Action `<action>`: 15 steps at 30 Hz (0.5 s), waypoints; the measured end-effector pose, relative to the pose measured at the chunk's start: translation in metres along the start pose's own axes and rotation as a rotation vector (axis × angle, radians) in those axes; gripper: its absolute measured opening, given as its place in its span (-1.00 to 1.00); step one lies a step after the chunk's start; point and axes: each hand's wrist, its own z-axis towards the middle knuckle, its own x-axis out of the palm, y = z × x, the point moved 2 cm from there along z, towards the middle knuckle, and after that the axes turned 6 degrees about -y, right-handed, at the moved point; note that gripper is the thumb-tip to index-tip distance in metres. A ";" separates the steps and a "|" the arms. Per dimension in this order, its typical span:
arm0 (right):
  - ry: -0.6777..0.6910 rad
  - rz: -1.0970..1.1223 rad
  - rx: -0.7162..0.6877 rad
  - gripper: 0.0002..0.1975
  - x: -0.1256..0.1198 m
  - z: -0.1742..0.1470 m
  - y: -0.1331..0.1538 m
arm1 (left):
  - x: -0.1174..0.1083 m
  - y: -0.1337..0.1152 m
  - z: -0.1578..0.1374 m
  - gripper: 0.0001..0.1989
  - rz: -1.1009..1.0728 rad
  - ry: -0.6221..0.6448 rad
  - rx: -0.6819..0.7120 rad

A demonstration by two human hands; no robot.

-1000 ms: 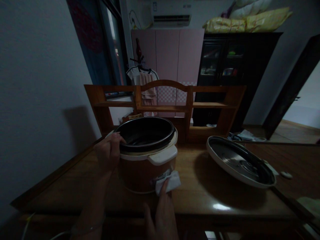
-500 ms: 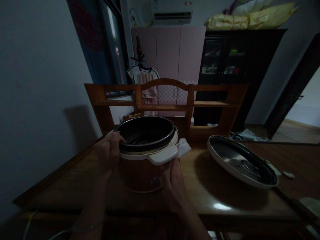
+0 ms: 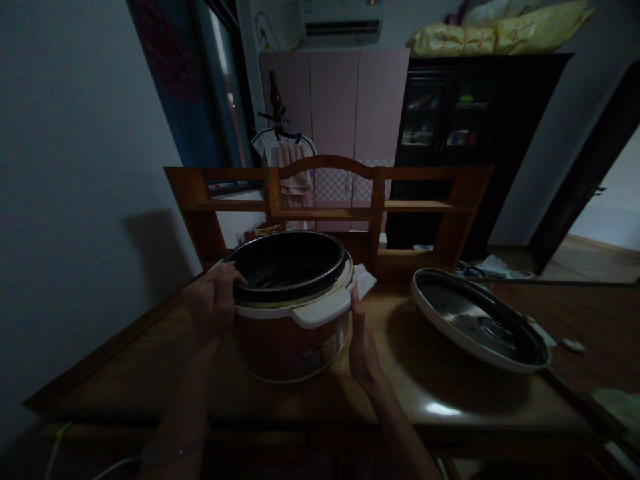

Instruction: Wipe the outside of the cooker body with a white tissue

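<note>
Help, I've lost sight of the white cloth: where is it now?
In the head view, the white cloth is just right of centre, at the right hand, right of the cooker and left of the lid.

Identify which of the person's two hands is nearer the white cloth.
The right hand, at the right side of the electric cooker, close by the white cloth; the left hand instead curls over the rim of the black inner pot.

Yellow bags (image 3: 457, 40) atop a dark cabinet (image 3: 507, 127), beside a pink wardrobe (image 3: 334, 100)
</note>
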 end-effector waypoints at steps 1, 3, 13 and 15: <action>-0.008 0.008 0.019 -0.30 -0.001 -0.002 -0.001 | 0.000 0.000 0.000 -0.51 0.001 -0.001 -0.002; -0.024 0.033 0.089 -0.33 -0.004 -0.008 -0.005 | 0.000 0.001 0.000 -0.52 -0.005 0.001 -0.008; 0.007 0.125 0.193 -0.39 -0.009 -0.002 -0.009 | 0.000 0.003 0.000 -0.49 -0.006 -0.003 -0.014; 0.009 0.131 0.176 -0.41 -0.009 0.005 -0.009 | 0.001 0.003 0.000 -0.51 -0.011 0.008 -0.004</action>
